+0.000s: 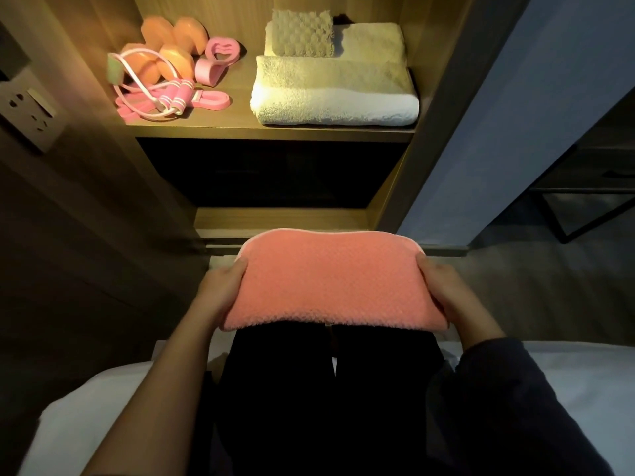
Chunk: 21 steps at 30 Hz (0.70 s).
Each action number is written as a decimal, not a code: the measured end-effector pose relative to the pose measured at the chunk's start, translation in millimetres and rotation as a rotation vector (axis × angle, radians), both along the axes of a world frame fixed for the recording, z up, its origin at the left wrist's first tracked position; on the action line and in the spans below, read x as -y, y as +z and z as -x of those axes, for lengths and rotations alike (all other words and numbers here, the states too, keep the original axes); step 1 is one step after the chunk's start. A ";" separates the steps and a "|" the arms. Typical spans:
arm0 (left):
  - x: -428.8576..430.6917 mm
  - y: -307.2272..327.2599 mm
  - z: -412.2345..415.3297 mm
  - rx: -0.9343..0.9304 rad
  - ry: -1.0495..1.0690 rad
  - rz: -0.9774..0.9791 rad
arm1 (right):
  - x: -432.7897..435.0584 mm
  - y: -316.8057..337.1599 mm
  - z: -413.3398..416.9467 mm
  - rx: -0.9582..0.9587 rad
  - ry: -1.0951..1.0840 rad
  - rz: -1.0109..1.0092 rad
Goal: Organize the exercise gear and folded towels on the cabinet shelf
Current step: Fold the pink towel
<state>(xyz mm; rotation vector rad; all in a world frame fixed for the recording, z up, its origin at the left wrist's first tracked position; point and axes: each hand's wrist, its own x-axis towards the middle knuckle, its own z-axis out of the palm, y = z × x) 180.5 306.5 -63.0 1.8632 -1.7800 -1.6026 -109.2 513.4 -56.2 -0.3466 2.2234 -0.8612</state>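
A folded pink towel [330, 281] is held level in front of me, below the lit cabinet shelf [275, 132]. My left hand [220, 286] grips its left end and my right hand [446, 292] grips its right end, thumbs on top. On the shelf's right side lies a large folded white towel [335, 94], with another white towel [371, 41] behind it and a small textured cloth [302, 34] on top. At the shelf's left sit orange dumbbells [171, 46], a pink jump rope [161, 97] and pink hand grippers [216, 61].
A dark lower compartment [268, 173] opens under the shelf. A wall socket plate [27, 115] is on the left panel. A grey-blue wall [498, 115] stands to the right, with a dark metal frame [584, 214] beyond. White bedding [103, 407] lies under my arms.
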 end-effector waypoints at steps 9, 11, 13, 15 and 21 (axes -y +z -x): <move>9.4 -3.6 1.2 0.016 0.044 0.244 | -1.6 -4.0 4.5 -0.261 0.033 0.016; 9.5 0.3 -0.3 -0.028 0.071 0.075 | -2.1 -1.4 5.2 -0.115 0.013 0.034; 8.7 7.6 -3.4 -0.101 0.084 -0.135 | -1.2 3.4 7.3 0.070 -0.057 0.066; 8.5 12.3 -6.3 -0.145 0.048 -0.245 | 0.3 6.9 10.7 0.162 -0.087 0.024; 6.1 7.8 -17.0 -0.163 -0.023 -0.348 | 13.2 13.4 21.8 -0.024 0.129 -0.122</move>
